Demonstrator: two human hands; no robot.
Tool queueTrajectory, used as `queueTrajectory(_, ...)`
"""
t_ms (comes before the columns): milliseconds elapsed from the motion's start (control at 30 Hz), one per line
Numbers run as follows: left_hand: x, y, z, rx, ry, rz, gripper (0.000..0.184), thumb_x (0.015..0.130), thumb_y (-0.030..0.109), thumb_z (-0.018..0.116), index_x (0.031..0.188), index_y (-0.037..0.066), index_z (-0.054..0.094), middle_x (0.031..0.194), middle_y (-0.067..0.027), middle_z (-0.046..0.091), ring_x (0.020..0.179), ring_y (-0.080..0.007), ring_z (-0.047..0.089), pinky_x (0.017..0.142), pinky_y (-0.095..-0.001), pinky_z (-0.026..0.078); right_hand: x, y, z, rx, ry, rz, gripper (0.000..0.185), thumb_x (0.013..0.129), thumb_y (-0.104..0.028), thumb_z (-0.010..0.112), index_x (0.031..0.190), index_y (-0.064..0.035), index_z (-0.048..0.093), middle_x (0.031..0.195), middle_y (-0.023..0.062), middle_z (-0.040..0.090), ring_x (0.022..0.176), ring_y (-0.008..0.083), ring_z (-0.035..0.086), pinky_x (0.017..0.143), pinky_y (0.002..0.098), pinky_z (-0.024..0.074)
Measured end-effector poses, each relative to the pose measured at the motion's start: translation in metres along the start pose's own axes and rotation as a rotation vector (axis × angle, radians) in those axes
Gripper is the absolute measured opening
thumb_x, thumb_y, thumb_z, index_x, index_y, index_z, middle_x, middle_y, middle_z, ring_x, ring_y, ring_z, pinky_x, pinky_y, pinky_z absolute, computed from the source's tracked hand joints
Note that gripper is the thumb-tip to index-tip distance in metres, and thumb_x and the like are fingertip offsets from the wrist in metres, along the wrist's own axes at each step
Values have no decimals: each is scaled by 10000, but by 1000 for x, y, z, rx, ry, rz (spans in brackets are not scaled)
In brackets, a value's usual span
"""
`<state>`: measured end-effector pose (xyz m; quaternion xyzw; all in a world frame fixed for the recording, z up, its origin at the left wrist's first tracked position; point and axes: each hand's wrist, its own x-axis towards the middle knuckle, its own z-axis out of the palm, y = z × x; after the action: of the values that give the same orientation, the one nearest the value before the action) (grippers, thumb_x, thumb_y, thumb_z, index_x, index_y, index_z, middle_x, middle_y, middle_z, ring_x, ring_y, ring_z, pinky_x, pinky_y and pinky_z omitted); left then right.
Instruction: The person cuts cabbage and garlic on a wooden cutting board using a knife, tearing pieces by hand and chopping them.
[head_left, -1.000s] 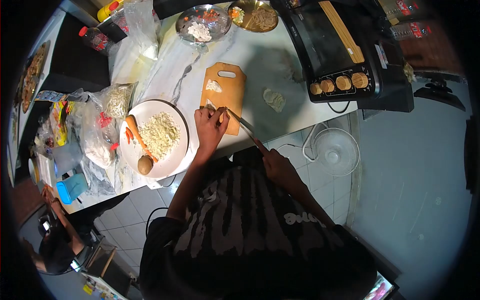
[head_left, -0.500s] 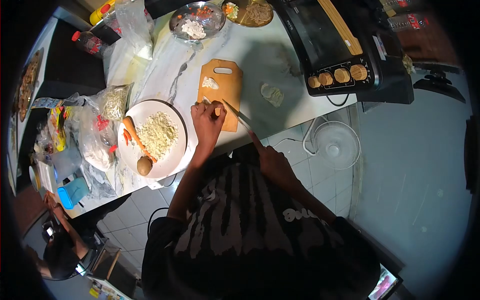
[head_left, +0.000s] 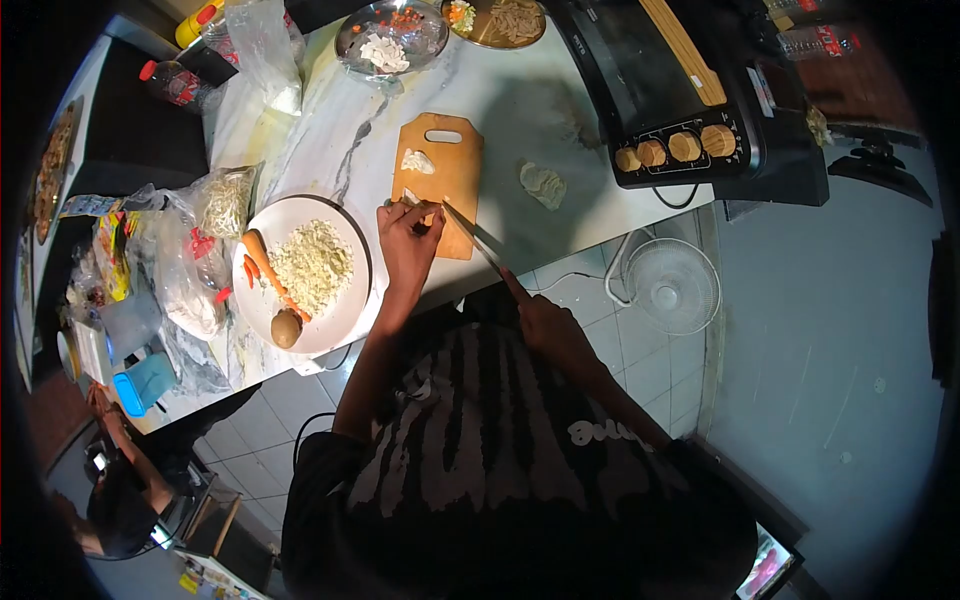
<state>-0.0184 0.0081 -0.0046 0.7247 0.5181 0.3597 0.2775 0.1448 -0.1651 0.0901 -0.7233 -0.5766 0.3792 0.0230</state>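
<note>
My right hand point(head_left: 548, 325) is wrapped round the handle of a knife point(head_left: 477, 238), whose blade tip lies over the wooden cutting board point(head_left: 461, 180). At the board's lower left, my left hand point(head_left: 408, 240) has its fingers pinched together near the blade tip; what they hold is too small to make out. Pale pieces point(head_left: 417, 161) of food lie on the upper part of the board, and more show just above my left fingers. To the right of the board, a pale flat piece point(head_left: 543, 186) rests on the marble counter.
A plate point(head_left: 345, 325) with chopped pale food, a carrot, chillies and a brown round item stands left. Metal plates point(head_left: 440, 52) are at the back. An oven point(head_left: 690, 110) stands right, plastic bags point(head_left: 190, 290) left. Another person point(head_left: 125, 490) is at lower left.
My left fingers have shifted slightly from the blade and drawn closer together. The board and plates appear a little further left and up as the view shifts.
</note>
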Motion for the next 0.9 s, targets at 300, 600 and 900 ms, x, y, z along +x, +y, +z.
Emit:
queueTrajectory(300,4,2,-4,-46,-56,-100,128,762,77,802,889,89,793,736,-70,595,806,-244,507,729,-364,451,2,-4,-5,-47,-48,2,737,934,-95,486,1593,-205,177,848,220,601,706,418,664,662,526,565)
queueTrajectory(600,6,2,-6,-17,-62,-75,116,755,77,809,869,86,787,715,-69,598,788,-248,512,721,-365,450,7,-18,-8,-145,-2,5,741,925,-75,473,1593,-196,175,877,231,612,706,414,668,628,519,560)
queueTrajectory(900,-1,-3,-4,-13,-10,7,133,777,86,796,908,74,779,741,-58,604,781,-240,506,715,-360,455,6,-13,-6,-100,39,-7,708,942,-88,477,1587,-200,206,852,211,599,657,388,649,597,507,547)
